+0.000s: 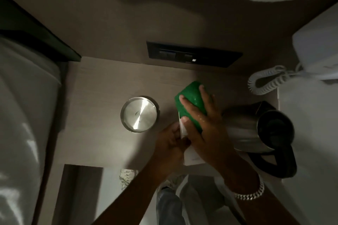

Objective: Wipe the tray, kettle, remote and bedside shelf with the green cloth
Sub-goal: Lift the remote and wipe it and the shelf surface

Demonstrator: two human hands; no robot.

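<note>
My right hand (199, 124) presses the green cloth (190, 102) down onto a white remote (192, 157), whose upper part the cloth covers. My left hand (170, 142) grips the remote's left edge from the side. Both sit over the beige bedside shelf (102, 87). A steel kettle (256, 129) with a black handle stands just right of my right hand. A round steel tray (139, 114) lies on the shelf to the left of the hands.
A dark switch panel (193, 54) runs along the wall behind the shelf. A white phone (318, 49) with a coiled cord (267, 82) is at the far right. White bedding (22, 115) fills the left side. My shoes (128, 177) show below the shelf edge.
</note>
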